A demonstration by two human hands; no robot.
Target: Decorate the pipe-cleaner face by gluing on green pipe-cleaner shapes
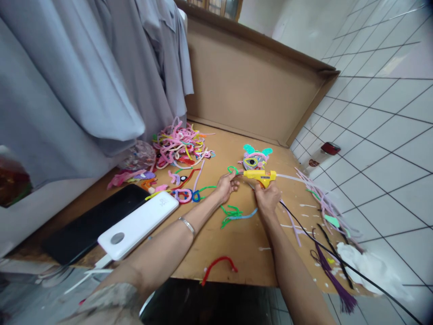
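Observation:
My right hand [268,197] is wrapped round the handle of a yellow glue gun [260,175], its nozzle pointing left and a clear glue stick [291,177] jutting from the back. In my left hand [227,186] I pinch a green pipe cleaner [232,169] bent into a loop, close to the nozzle. Whether the nozzle touches it I cannot tell. Just behind the gun sits a pipe-cleaner figure [256,158] with teal ears, a pink rim and a yellow-ringed eye. Nearer me lies a green and blue pipe-cleaner piece [237,217].
A heap of pink and yellow pipe cleaners [179,143] lies at the back left. A white power bank [138,225] and a black slab [98,225] lie at left. The gun's black cord [314,243] runs right, past purple tassels [333,280]. A red pipe cleaner [219,266] lies near the front edge.

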